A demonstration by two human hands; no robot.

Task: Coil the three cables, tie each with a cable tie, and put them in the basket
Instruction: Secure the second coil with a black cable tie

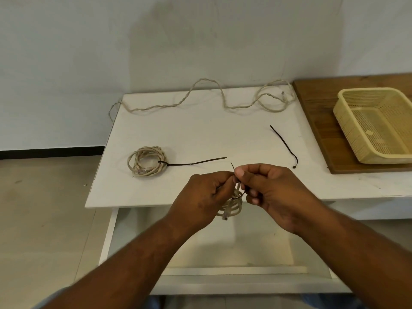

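Near edge, 6 o'clock: left hand (205, 192) holding 1 small coil (231, 207), grip curled round it. Right hand (267, 188) pinching black cable tie (239, 196) looping that coil. 10 o'clock on table (200, 134): 1 tied coil (147, 161) lying flat. 1 o'clock: spare tie (285, 146). 12 o'clock: loose cable (200, 97) trailing. 2 o'clock: basket (347, 121) sitting on wooden board (321, 121).

I see both hands meeting above the near edge of the white table (200, 134). The left hand (205, 192) grips a small cable coil (231, 208), and the right hand (269, 188) pinches a black cable tie (232, 167) looped round it. A tied coil (147, 161) lies to the left and a spare tie (284, 143) to the right. A loose cable (178, 103) runs along the far edge, and the basket (347, 121) sits on a wooden board (323, 139).
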